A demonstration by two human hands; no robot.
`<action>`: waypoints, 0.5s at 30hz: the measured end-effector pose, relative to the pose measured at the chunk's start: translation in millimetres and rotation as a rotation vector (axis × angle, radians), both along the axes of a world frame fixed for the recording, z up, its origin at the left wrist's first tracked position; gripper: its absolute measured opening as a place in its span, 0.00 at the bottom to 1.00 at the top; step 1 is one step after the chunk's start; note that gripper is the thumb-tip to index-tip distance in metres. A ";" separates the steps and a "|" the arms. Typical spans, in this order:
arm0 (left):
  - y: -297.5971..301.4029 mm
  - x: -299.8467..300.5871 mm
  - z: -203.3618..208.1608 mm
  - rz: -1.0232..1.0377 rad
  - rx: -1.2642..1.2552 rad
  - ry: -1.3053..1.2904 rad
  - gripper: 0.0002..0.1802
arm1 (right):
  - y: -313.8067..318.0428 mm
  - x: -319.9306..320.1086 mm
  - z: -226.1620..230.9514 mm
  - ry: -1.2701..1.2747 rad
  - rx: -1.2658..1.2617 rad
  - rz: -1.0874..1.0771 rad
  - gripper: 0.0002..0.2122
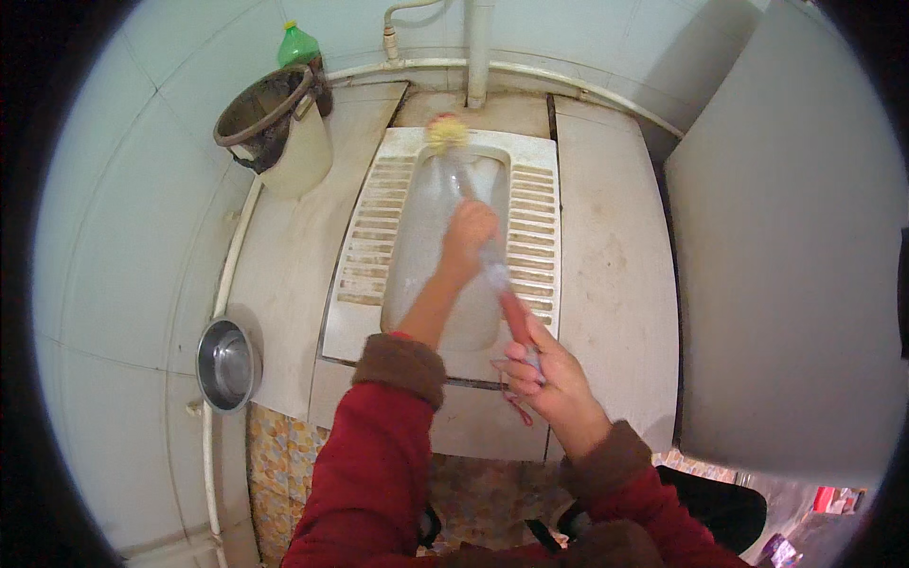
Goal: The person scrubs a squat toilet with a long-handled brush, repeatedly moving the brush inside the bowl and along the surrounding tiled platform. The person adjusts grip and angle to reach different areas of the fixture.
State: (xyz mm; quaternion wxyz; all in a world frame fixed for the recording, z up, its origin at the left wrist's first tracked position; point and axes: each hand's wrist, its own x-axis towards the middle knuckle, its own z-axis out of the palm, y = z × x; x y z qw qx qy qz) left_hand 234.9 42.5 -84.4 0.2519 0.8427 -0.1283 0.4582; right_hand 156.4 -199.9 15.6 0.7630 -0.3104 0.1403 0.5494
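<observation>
Both of my hands grip one long-handled toilet brush [494, 268]. My left hand [470, 231] is wrapped round the shaft about midway, above the bowl. Lower down, my right hand [554, 377] closes on the red end of the handle, where a thin red cord loop dangles. The brush's yellowish bristle head [446, 133] is over the far rim of the squat toilet [353, 327], slightly smeared by motion. The toilet is white, with ribbed footrests stained brown on both sides of its long bowl. Whether the bristles touch the rim I cannot tell.
A pale bucket [301, 161] with a dark liner stands at the far left, before a green bottle [298, 44]. A metal basin [228, 364] sits by the left wall. Pipes [478, 57] run along the far wall. A grey panel [786, 256] bounds the right side.
</observation>
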 end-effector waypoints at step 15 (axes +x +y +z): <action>26.2 -21.2 -11.2 0.084 -0.101 0.266 0.07 | 23.7 -16.9 -4.4 -0.104 -0.039 0.070 0.24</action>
